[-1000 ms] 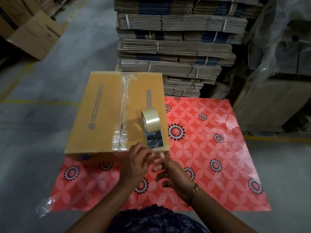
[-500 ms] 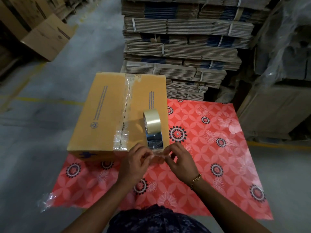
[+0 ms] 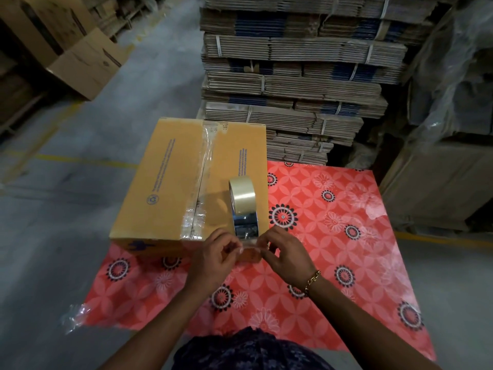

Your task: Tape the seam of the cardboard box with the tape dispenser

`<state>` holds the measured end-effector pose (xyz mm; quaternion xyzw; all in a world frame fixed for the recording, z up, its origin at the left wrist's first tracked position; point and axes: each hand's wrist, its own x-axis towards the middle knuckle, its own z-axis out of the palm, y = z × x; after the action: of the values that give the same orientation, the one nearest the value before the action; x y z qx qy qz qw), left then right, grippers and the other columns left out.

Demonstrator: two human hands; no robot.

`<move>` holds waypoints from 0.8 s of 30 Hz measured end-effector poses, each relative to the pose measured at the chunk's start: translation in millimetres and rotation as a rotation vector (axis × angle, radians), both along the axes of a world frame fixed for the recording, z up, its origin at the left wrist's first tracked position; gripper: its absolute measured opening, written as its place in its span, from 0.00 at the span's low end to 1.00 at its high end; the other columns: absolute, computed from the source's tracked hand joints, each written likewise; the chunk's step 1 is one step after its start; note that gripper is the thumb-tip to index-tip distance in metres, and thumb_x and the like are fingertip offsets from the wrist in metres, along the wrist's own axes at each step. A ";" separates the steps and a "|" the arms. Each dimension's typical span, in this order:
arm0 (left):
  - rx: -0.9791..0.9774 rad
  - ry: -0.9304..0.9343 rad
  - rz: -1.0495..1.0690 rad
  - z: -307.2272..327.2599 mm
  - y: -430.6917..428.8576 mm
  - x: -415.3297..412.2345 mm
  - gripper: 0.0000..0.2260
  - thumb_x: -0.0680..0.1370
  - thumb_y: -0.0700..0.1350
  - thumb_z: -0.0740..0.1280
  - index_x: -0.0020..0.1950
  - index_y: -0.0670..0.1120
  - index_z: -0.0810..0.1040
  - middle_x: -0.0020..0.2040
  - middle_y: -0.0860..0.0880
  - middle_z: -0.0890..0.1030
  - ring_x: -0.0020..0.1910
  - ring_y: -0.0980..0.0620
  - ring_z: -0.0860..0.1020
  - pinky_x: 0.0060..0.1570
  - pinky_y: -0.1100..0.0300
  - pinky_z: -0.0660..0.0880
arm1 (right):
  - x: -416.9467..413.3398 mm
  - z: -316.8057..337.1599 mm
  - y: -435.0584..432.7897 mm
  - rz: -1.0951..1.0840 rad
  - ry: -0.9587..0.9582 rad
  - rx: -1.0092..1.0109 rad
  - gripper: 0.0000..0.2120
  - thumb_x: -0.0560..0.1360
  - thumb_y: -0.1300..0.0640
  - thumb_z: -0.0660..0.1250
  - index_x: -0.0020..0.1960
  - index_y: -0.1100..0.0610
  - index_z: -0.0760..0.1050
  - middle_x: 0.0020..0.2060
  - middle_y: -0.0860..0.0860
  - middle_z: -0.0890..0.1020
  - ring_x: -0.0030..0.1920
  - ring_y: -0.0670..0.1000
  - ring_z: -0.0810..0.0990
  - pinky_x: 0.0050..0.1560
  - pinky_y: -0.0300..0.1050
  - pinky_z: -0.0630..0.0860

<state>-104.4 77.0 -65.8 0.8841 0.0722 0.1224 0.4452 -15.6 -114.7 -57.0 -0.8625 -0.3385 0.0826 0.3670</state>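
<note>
The hands [image 3: 250, 256] cover the box's [image 3: 165, 198] near right corner and the dispenser's [image 3: 244, 222] front end. Blue print on the box is too small to read. The stacks [image 3: 293, 76] run off the top edge.

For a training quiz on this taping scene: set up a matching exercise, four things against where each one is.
Things:
1. tape dispenser
2. box
3. tape strip
4. bracelet

Places:
A. on the right wrist
B. standing on the box's near right corner
C. stretched between the left hand and right hand
D. on the red flowered mat, by the bundled flat cardboard

Pairs: 1-B, 2-D, 3-C, 4-A
</note>
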 end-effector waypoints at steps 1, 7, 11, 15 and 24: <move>-0.010 0.006 0.000 0.1 -0.4 0.1 0.02 0.76 0.45 0.72 0.47 0.49 0.82 0.49 0.58 0.78 0.47 0.59 0.79 0.44 0.57 0.80 | 1.2 -0.7 -0.9 -0.008 0.016 0.011 0.06 0.75 0.49 0.66 0.48 0.51 0.78 0.46 0.46 0.78 0.39 0.46 0.78 0.39 0.50 0.78; -0.216 0.163 0.015 -0.2 0.6 2.6 0.02 0.76 0.46 0.74 0.47 0.51 0.82 0.44 0.55 0.84 0.42 0.57 0.83 0.39 0.64 0.79 | 10.3 6.4 -3.6 -0.036 0.250 0.045 0.01 0.75 0.55 0.72 0.45 0.51 0.80 0.46 0.49 0.82 0.41 0.46 0.80 0.42 0.38 0.77; -0.390 0.249 0.064 -2.2 -0.5 5.1 0.03 0.75 0.45 0.75 0.45 0.52 0.83 0.41 0.50 0.85 0.37 0.55 0.83 0.35 0.61 0.79 | 16.0 18.1 -1.2 -0.070 0.488 0.042 0.02 0.75 0.59 0.72 0.44 0.53 0.80 0.40 0.50 0.84 0.35 0.47 0.80 0.32 0.34 0.73; -0.575 0.293 0.151 -1.9 -5.7 8.3 0.04 0.75 0.42 0.76 0.45 0.46 0.82 0.40 0.42 0.86 0.33 0.42 0.82 0.28 0.56 0.78 | 21.7 24.2 3.7 -0.143 0.704 0.037 0.09 0.75 0.64 0.68 0.41 0.51 0.80 0.35 0.53 0.84 0.35 0.48 0.81 0.26 0.39 0.72; -0.818 0.394 0.316 9.8 -19.6 16.8 0.05 0.73 0.39 0.77 0.42 0.42 0.81 0.36 0.44 0.83 0.25 0.55 0.80 0.23 0.63 0.75 | 26.6 22.1 10.6 -0.268 0.868 0.030 0.04 0.72 0.62 0.69 0.42 0.55 0.81 0.36 0.56 0.83 0.36 0.50 0.82 0.27 0.38 0.71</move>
<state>-87.6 57.4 -56.1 0.6209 0.3308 -0.0199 0.7104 11.1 -104.1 -35.0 -0.7790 -0.0397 0.3832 0.4947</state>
